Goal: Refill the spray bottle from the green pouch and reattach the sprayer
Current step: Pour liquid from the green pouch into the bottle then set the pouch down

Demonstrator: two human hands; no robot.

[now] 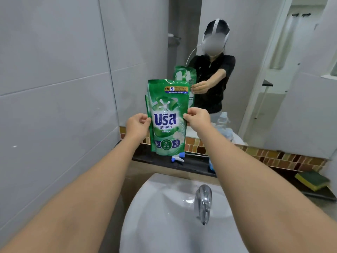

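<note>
I hold the green pouch (166,115) upright in front of the mirror, above the dark ledge. My left hand (137,125) pinches its left edge and my right hand (197,118) pinches its right edge, both at mid height. Below the pouch, the blue and white sprayer head (177,158) lies on the ledge, partly hidden by the pouch. The clear spray bottle with blue liquid (211,165) stands on the ledge, mostly hidden behind my right forearm; its reflection shows in the mirror.
A white sink (164,207) with a chrome tap (203,201) is right below my arms. The dark ledge (193,164) runs behind it under the mirror (255,70). A yellow and green sponge (312,180) lies at the right. Grey tiled wall is on the left.
</note>
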